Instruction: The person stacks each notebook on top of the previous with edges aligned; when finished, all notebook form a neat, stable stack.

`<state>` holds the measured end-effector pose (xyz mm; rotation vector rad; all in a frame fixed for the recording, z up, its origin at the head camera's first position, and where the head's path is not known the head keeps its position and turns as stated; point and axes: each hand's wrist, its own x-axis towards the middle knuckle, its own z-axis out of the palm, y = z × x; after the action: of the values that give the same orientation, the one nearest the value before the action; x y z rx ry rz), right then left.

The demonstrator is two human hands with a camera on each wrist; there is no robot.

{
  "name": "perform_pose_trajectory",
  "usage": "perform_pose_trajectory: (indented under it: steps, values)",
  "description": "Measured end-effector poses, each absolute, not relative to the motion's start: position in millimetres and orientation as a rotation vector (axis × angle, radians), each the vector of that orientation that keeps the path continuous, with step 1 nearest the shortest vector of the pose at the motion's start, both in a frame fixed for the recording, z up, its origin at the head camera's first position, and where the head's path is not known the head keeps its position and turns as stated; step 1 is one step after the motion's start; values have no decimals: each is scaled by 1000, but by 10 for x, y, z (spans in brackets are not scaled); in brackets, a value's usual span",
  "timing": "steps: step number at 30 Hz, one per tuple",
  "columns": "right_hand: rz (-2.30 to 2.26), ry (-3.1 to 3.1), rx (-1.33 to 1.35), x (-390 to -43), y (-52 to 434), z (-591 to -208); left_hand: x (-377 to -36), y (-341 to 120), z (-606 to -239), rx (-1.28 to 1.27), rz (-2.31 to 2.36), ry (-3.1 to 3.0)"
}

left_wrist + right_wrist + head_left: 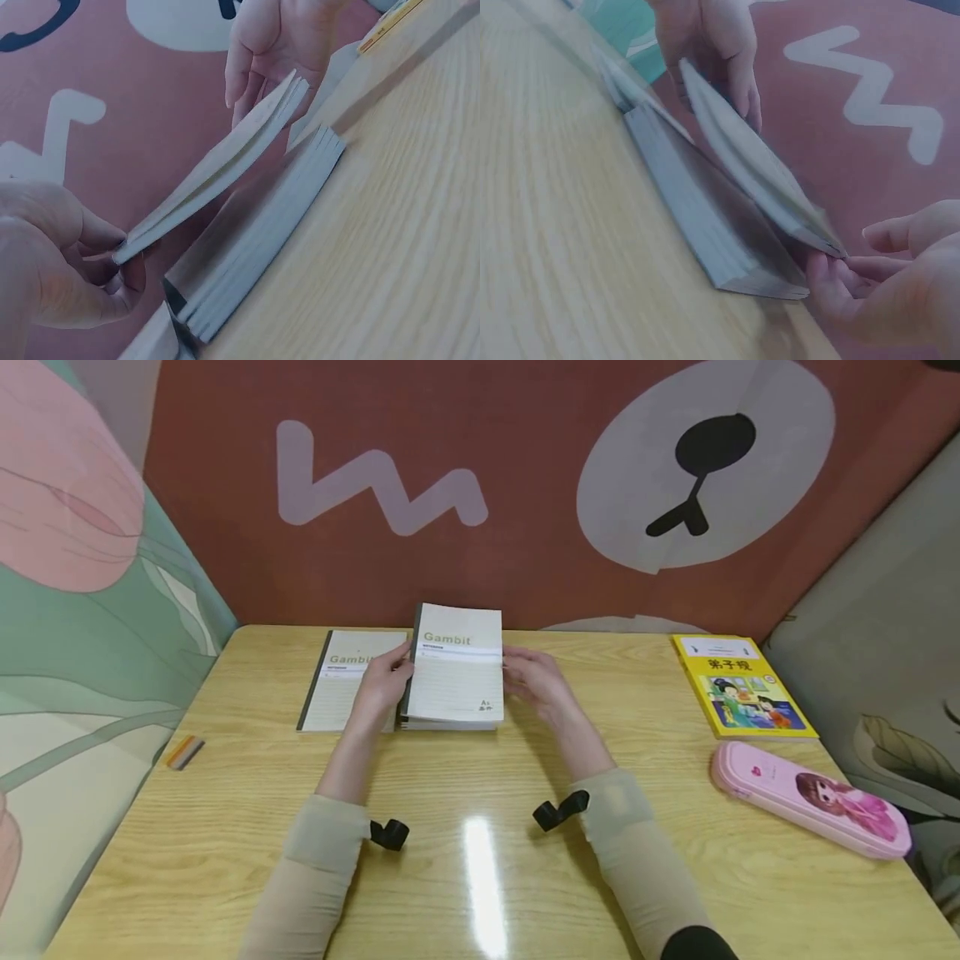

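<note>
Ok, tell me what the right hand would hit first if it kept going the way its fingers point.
The right hand points left, so it would likely meet the lifted notebook, whose edge it already holds, then the left hand; depth is uncertain.

A child's study corner at home: a light wooden desk [480, 860] hemmed in by cartoon-printed panels, a brown bear face [697, 468] on the far wall, pastel drawings to the left. A pink doll-print pencil case [810, 797], a yellow children's book [742, 685] and Gambit notebooks [457, 668] lie on it.
</note>
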<state>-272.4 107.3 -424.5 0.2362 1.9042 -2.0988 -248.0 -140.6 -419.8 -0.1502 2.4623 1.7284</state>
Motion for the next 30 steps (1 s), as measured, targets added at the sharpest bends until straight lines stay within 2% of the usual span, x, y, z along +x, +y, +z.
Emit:
perform_pose_trajectory:
  steps: [7, 16, 30]
  values:
    - [-2039, 1970, 187, -2732, 986, -4300, -2510, -1443, -4294, -244, 1662, 2480]
    - [-2028, 1990, 173, -2697, 982, -4330, -2540, -1464, -4391, -175, 1530, 2602]
    - [-1892, 2146, 31, -2690, 979, -4352, -2516, -1421, -4328, -260, 1560, 2607]
